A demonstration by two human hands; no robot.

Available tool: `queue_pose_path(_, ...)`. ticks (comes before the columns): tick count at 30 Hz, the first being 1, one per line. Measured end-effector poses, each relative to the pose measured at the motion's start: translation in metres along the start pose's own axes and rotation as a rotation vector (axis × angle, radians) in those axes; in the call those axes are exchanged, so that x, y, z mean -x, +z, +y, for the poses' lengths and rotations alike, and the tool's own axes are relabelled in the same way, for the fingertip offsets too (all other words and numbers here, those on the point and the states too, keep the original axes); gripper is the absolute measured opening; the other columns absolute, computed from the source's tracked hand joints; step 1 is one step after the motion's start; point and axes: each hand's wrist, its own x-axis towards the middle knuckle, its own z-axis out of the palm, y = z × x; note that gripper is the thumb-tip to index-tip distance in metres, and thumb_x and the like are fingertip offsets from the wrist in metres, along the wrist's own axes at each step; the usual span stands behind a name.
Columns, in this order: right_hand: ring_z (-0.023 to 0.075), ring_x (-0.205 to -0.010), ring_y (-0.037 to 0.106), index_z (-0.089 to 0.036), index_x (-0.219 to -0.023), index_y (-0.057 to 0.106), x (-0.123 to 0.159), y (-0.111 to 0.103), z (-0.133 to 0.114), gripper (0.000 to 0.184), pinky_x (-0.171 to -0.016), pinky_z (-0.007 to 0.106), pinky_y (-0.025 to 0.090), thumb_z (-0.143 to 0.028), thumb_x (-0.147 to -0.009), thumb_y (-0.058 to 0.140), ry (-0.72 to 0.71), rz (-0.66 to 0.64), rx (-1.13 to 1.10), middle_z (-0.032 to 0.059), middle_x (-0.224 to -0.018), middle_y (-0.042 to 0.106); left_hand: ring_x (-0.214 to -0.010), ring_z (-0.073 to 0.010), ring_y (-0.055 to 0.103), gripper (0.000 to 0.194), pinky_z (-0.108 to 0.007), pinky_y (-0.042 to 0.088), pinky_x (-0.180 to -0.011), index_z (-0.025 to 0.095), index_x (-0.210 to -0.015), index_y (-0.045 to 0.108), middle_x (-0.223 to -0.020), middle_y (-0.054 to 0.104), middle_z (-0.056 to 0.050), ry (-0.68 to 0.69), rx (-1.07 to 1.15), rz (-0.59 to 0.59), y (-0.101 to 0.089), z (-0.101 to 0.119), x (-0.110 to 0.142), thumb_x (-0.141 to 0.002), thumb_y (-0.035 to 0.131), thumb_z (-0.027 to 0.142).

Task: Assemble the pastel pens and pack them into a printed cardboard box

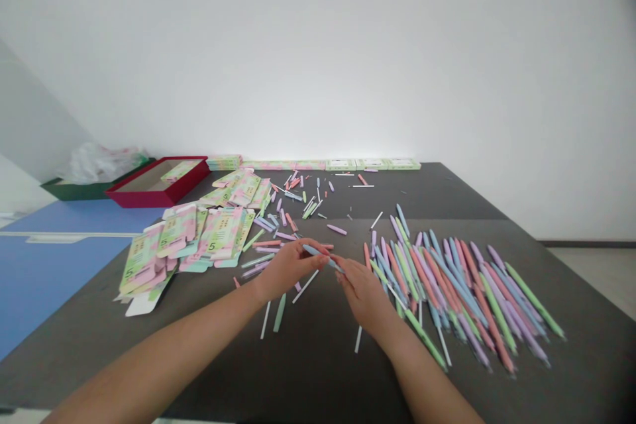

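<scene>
- The left hand (291, 269) and right hand (362, 295) narrowly pinch a pale blue pen (322, 258) between them, over a dark table (318, 371).
- Pastel pens (447, 298) lie fanned to the right; flat printed cartons (183, 238) lie left.

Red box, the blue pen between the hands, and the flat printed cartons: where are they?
Red box (149, 197): head view, on its front wall.
Blue pen (322, 256): head view, on its middle.
Flat printed cartons (213, 235): head view, on the top carton's face.

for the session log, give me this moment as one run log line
left hand: holds pale blue pen | right hand: holds same pen | nearby: pastel pen pile, flat printed cartons
</scene>
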Motion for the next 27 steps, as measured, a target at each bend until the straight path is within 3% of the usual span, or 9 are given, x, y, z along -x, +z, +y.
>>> queue_pose_path(3,0.0225,-0.103,0.058,-0.017,-0.124,0.050,-0.001,0.002,-0.002,0.036,-0.088,0.039,0.046,-0.019,-0.091,0.035,0.013,-0.016,-0.026,0.0122,-0.113,0.063,-0.063,-0.0129,0.058,0.028,-0.023,0.042,-0.059,0.015,-0.084,0.063,-0.073,0.066,-0.002,-0.009,-0.017,-0.016,-0.001,-0.001,-0.002,-0.073,0.064,0.041)
queue_pose_path(8,0.0235,-0.099,0.060,-0.018,-0.126,0.046,-0.001,0.005,-0.003,0.036,-0.081,0.035,0.047,-0.026,-0.092,0.039,0.114,-0.073,-0.062,0.0105,-0.111,0.064,-0.073,-0.0162,0.060,0.025,-0.026,0.044,-0.069,0.015,-0.079,0.065,-0.069,0.064,-0.002,0.020,-0.070,-0.032,0.001,0.000,-0.006,-0.075,0.061,0.040)
queue_pose_path(14,0.0199,-0.079,0.061,-0.020,-0.103,0.059,-0.002,0.008,0.000,0.030,-0.067,0.028,0.041,-0.035,-0.093,0.035,0.244,0.000,-0.082,0.0051,-0.088,0.067,-0.066,-0.0138,0.057,0.027,-0.026,0.045,-0.067,0.015,-0.084,0.064,-0.074,0.064,-0.002,0.015,-0.005,0.014,0.018,-0.001,-0.010,-0.075,0.061,0.040)
queue_pose_path(18,0.0158,-0.066,0.055,-0.020,-0.096,0.061,-0.003,0.004,-0.011,0.033,-0.058,0.025,0.037,-0.038,-0.093,0.033,0.302,0.081,-0.195,0.0008,-0.072,0.060,-0.078,-0.0164,0.059,0.033,-0.029,0.046,-0.075,0.015,-0.096,0.063,-0.084,0.066,-0.004,0.009,0.143,0.064,0.029,0.007,-0.008,-0.077,0.058,0.041)
queue_pose_path(21,0.0135,-0.055,0.048,-0.019,-0.091,0.060,-0.005,-0.015,-0.009,0.036,-0.052,0.023,0.034,-0.043,-0.093,0.033,0.368,0.132,-0.224,-0.0032,-0.059,0.050,-0.082,-0.0168,0.058,0.035,-0.029,0.044,-0.081,0.016,-0.104,0.063,-0.082,0.065,-0.003,0.001,0.134,0.102,0.032,0.009,0.002,-0.079,0.055,0.040)
queue_pose_path(23,0.0134,-0.054,0.048,-0.019,-0.091,0.060,-0.010,-0.040,0.006,0.039,-0.052,0.023,0.034,-0.046,-0.092,0.031,0.419,0.165,-0.139,-0.0039,-0.058,0.050,-0.080,-0.0163,0.058,0.034,-0.028,0.042,-0.080,0.017,-0.103,0.064,-0.077,0.064,-0.001,-0.025,0.083,0.129,0.032,0.004,0.012,-0.080,0.053,0.041)
queue_pose_path(27,0.0145,-0.072,0.056,-0.017,-0.095,0.062,-0.035,-0.103,0.068,0.044,-0.061,0.024,0.041,-0.042,-0.094,0.025,0.596,0.096,0.366,0.0011,-0.079,0.062,-0.078,-0.0164,0.057,0.033,-0.027,0.041,-0.078,0.018,-0.097,0.065,-0.073,0.061,0.000,-0.067,0.095,0.140,0.036,-0.017,0.028,-0.082,0.050,0.043)
